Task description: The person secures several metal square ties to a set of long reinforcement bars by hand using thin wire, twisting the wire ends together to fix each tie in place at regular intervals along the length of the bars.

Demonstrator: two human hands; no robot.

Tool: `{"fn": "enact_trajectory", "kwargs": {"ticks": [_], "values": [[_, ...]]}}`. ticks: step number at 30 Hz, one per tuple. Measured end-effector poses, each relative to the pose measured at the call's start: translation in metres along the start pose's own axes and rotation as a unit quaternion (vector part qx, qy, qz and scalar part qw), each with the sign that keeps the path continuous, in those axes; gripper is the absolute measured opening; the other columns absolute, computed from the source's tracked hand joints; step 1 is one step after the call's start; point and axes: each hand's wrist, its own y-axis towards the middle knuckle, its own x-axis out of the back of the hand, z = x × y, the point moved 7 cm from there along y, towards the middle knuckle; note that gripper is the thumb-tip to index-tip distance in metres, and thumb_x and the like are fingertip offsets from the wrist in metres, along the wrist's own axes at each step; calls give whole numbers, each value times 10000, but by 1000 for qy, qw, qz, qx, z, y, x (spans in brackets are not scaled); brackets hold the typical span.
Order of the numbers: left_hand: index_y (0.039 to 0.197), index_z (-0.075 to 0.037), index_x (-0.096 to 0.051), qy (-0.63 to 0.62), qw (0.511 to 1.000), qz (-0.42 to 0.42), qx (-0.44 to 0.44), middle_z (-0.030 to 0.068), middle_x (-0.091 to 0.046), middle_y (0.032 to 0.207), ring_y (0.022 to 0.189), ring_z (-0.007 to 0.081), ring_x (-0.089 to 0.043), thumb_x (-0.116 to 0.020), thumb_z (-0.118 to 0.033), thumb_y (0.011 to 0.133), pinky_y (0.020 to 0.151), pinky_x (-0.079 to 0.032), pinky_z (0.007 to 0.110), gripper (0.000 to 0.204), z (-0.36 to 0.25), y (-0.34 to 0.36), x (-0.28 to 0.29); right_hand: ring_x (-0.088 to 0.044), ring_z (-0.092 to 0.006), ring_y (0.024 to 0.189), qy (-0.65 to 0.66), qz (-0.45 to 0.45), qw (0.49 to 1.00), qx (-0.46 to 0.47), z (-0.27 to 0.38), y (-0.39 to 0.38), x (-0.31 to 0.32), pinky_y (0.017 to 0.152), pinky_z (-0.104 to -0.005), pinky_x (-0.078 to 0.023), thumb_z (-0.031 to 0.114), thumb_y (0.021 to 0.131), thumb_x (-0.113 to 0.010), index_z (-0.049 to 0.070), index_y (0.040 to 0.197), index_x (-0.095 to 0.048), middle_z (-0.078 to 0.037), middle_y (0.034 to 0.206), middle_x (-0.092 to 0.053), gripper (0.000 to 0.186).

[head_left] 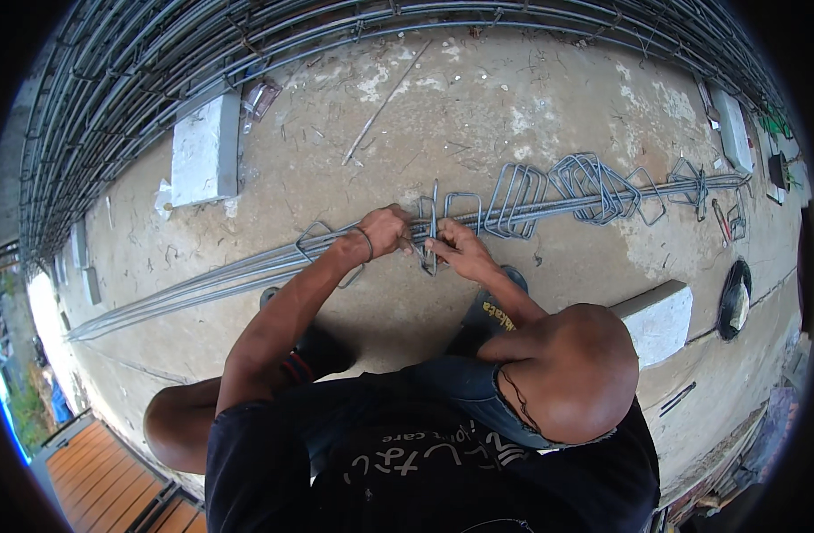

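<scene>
A bundle of long steel rebars [194,277] lies across the concrete floor in front of my feet. Several bent steel stirrups [516,202] hang around it, most of them clustered to the right of my hands. My left hand [385,231] is closed at the bars, its fingertips beside a stirrup standing across the bundle; what it grips is hidden. Just to the right, my right hand [460,251] pinches that upright stirrup [434,211] at its lower part. Another stirrup [316,229] sits around the bars behind my left wrist.
Stacked rebar cages [114,98] run along the far side, near a white block [204,151] and another pale block [732,129]. One more block [660,322] is right of my knee. A red-handled tool [721,222], a black coil [735,300] and a loose rod [385,105] lie on the floor.
</scene>
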Motion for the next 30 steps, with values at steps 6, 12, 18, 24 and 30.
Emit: {"fn": "enact_trajectory", "kwargs": {"ticks": [6,12,18,24,30], "values": [[751,-83,-639,86,981,-170,46,77,-578,800,799,259,-578,-688,-143,655,643,-498,372,124,-15,-15,-1,-599,-175,723,-176,-18,984,30,21,-10,-3,638,-329,-486,131,858,-636,-30,1067,-525,-131,777,-607,286],[746,-67,-609,97,971,-219,9,65,-547,770,788,240,-554,-667,-120,670,610,-502,353,109,-18,-28,9,-600,-224,778,-142,61,987,34,20,-15,-23,678,-342,-482,101,844,-627,2,1092,-570,-145,893,-584,273],[763,-55,-610,94,965,-243,14,65,-544,768,789,236,-544,-698,-103,658,616,-505,344,146,-13,-31,8,-578,-293,907,-205,32,970,124,8,-22,-23,768,-369,-472,90,854,-590,45,1099,-594,-140,1068,-532,249],[771,-45,-611,29,953,-302,5,76,-562,803,823,256,-549,-722,-77,632,679,-496,354,181,-15,-41,13,-618,-313,859,-148,8,987,61,25,-4,-18,743,-390,-484,79,844,-570,18,1032,-583,-171,951,-617,198],[782,-22,-631,-71,954,-291,22,97,-577,828,873,304,-531,-733,-106,617,767,-467,385,210,-18,-38,23,-616,-407,811,-302,67,948,80,16,16,-28,695,-457,-475,131,838,-541,-12,986,-576,-232,872,-634,209]]}}
